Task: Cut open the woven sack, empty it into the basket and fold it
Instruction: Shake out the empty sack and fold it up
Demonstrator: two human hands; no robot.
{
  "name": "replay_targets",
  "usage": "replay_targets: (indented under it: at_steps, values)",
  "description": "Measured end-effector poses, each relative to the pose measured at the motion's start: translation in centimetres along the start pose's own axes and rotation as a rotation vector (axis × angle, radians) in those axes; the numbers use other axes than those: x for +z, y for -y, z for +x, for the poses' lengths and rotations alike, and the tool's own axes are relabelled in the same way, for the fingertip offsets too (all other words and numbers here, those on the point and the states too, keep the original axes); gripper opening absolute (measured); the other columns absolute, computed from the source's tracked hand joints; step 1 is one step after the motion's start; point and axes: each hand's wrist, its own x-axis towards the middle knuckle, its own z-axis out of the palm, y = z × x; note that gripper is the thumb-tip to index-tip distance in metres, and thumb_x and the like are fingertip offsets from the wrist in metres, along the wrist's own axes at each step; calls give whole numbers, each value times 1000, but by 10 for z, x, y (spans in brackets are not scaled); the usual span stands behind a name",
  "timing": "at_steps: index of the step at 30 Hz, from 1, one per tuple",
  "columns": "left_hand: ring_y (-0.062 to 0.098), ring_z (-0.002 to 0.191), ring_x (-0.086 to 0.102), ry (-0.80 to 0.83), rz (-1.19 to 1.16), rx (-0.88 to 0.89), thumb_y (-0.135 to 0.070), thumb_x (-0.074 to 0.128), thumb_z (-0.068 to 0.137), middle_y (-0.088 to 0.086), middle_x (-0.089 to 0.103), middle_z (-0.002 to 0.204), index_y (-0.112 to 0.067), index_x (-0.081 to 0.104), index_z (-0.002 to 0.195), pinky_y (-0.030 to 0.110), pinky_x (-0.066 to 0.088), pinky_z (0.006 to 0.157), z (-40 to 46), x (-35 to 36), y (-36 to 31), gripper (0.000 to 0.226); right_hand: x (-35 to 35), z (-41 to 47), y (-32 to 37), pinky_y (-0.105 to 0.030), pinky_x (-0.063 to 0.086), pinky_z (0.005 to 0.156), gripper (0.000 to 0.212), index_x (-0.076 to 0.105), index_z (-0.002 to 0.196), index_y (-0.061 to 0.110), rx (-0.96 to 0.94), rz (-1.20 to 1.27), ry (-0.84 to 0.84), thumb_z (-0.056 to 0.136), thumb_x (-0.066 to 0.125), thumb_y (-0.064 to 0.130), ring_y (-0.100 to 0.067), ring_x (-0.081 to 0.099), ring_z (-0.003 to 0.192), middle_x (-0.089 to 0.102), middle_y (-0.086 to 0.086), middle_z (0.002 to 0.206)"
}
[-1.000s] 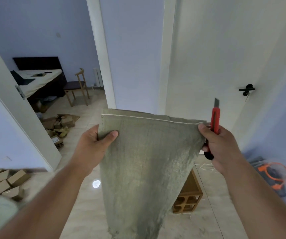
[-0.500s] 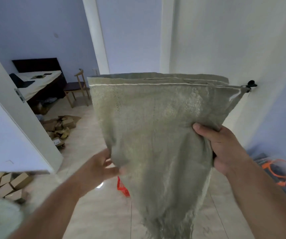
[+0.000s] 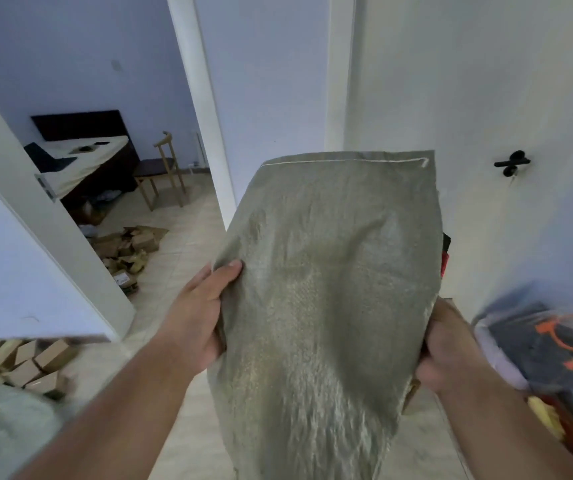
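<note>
Hands hold up a flat grey-green woven plastic sack [image 3: 330, 289] in front of a white door [image 3: 468, 98]. The left hand [image 3: 197, 320] pinches its left edge, thumb on front. The right hand [image 3: 446, 351] has fingers curled round its right edge. Small brown cardboard boxes [image 3: 22, 362] lie on the floor.

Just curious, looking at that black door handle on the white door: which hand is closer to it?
The right hand. It grips the sack's right edge, below the door handle. The left hand grips the far left edge.
</note>
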Motion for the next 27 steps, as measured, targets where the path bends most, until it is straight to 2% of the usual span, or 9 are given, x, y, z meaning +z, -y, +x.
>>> replay_targets:
  at_steps: [2,6,9,12,15,19,21,24,27]
  values:
    - [30,103,77,47,-20,17,-29,64,95,12,79,115,-17,73,121,43,63,83,-5,-2,-6,29,3,-7,5,-34,60,61,43,83,88,17,-28,59,46,106,45,24,-21,80,72,83,-7,88]
    - [28,98,78,41,-8,38,-31,65,95,11,80,113,-19,74,119,41,62,81,-7,2,-11,28,5,-19,4,-22,53,42,73,78,49,19,-19,93,112,109,37,20,-10,70,43,73,0,54]
    - [28,97,78,5,10,56,-29,64,99,12,80,112,-18,73,121,42,61,83,-4,6,-14,27,10,-23,3,-28,53,50,45,66,75,13,-41,-29,40,109,38,2,-6,65,38,70,-2,55]
    - [25,89,79,-57,29,85,-28,64,99,10,81,105,-20,74,116,38,63,75,-3,7,-14,21,10,-19,9,-19,49,36,32,62,76,8,-29,26,-37,106,52,14,-11,61,35,64,0,45]
    - [22,86,80,-141,32,124,-30,68,97,4,82,100,-24,72,121,36,62,70,2,2,-15,25,11,-12,13,-30,58,48,23,74,80,14,9,226,-13,96,69,30,-21,72,56,73,-5,70]
    - [22,93,79,-188,8,142,-34,71,95,3,81,107,-27,65,134,35,62,68,10,-2,-10,40,3,-12,7,-38,62,62,54,83,75,19,-60,232,64,98,54,60,-22,78,70,79,-7,80]
    - [17,85,80,-148,27,143,-33,69,97,1,82,99,-24,66,132,31,62,60,11,2,-9,36,8,-18,4,-46,67,71,56,84,85,16,-130,35,92,87,61,67,-27,81,83,82,-14,89]
    - [13,75,79,-94,44,161,-33,65,99,-2,82,87,-18,68,127,29,62,56,9,1,-12,31,6,-9,1,-45,65,79,30,77,100,13,-212,-266,28,84,81,38,-26,81,86,83,-7,90]
    - [34,105,72,147,152,133,-48,66,92,17,75,117,-10,72,124,45,62,85,10,-24,-1,50,-2,-1,17,-34,61,70,17,75,100,7,-147,-169,-43,95,73,24,-20,80,73,83,-5,82]
